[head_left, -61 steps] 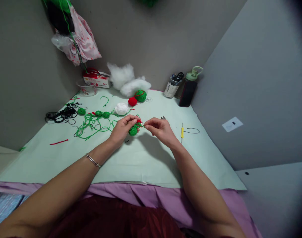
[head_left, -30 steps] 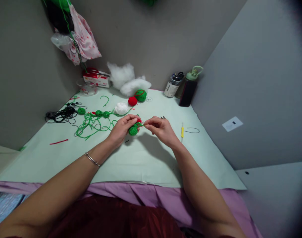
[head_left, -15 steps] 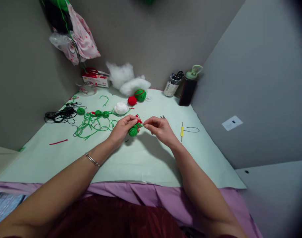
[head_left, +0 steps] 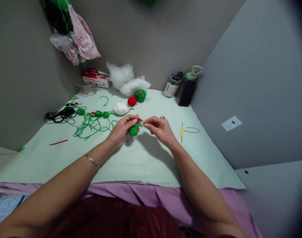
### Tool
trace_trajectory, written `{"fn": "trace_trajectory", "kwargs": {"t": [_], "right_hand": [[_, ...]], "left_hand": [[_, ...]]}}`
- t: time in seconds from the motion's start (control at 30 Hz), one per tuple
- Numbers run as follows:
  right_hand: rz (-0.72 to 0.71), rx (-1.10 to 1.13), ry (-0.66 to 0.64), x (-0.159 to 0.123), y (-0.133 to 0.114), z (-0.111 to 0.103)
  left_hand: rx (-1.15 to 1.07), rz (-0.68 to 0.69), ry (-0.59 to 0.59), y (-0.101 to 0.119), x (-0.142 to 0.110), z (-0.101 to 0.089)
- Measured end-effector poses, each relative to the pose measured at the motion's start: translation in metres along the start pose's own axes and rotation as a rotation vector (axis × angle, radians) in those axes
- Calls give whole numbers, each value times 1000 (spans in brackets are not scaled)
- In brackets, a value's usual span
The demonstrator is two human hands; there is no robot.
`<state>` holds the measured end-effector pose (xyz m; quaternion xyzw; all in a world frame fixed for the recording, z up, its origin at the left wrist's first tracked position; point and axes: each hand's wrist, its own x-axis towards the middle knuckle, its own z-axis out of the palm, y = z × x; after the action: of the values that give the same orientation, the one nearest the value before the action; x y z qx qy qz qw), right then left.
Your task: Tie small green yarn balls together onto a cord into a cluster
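Observation:
Between my two hands is a small green and red crocheted piece (head_left: 133, 131), with a round green part hanging lowest and red yarn at its top. My left hand (head_left: 123, 128) is closed around it from the left, thumb on the near side. With thumb and forefinger pinched together, my right hand (head_left: 159, 127) meets the piece's right side, at a thin green strand of yarn (head_left: 142, 124). Whether a needle is also in that pinch cannot be made out. Scissor tips (head_left: 163, 117) poke out behind my right hand.
Loose green yarn (head_left: 88, 127) and a black yarn tangle (head_left: 63, 114) lie left. White (head_left: 121, 108), red (head_left: 132, 101) and green (head_left: 140, 95) balls sit behind my hands, before white stuffing (head_left: 134, 86). A yellow-handled crochet hook (head_left: 182, 132) lies right; a bottle (head_left: 189, 87) stands back right.
The crocheted piece has turned or shifted very slightly in my left hand. Both hands stay in nearly the same place, and everything else on the table is unmoved.

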<state>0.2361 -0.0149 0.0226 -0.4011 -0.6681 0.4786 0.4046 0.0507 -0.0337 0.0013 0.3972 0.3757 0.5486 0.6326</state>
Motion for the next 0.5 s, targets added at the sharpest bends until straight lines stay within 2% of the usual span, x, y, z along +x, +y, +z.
{"fn": "trace_trajectory", "kwargs": {"t": [0.5], "right_hand": [[40,-27,7,-1,-3,2]], "left_hand": [[11,34,54,-2,1,-1]]}}
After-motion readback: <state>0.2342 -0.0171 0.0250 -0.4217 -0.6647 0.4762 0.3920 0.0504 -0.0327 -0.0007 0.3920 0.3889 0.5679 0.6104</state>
